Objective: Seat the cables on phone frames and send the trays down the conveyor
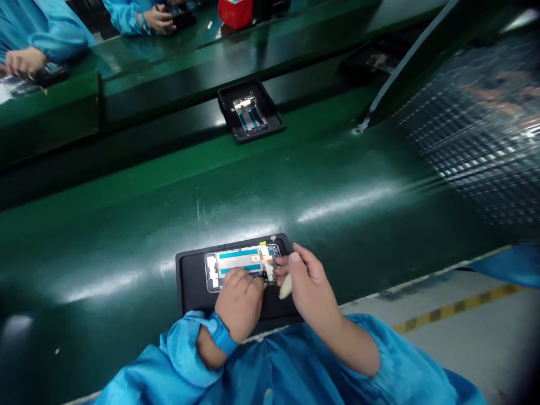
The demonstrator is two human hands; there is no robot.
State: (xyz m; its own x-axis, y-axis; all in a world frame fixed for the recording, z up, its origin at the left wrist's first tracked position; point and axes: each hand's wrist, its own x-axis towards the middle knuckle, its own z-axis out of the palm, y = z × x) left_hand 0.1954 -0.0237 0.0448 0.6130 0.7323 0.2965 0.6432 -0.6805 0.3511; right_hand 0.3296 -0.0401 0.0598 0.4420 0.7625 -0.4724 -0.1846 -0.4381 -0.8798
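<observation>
An opened phone [238, 262], with blue strips and bare parts at its right end, lies in a black tray [184, 292] in front of me. My left hand [240, 298] rests over its near edge, fingers bent and pressed on the phone. At the phone's right end is my right hand [310, 281], fingers drawn together. A pale, pointed, flat piece [286, 287] sticks out below its fingers; its exact kind cannot be made out. The fingertips partly cover the phone's right end.
Farther off, a second black tray [273, 117] holds another opened phone [250, 115]. A stack of clear plastic trays [476, 146] stands at right, by a slanted panel [405, 64]. Across the bench, co-workers' hands [26, 61] are busy near a red container [235, 14].
</observation>
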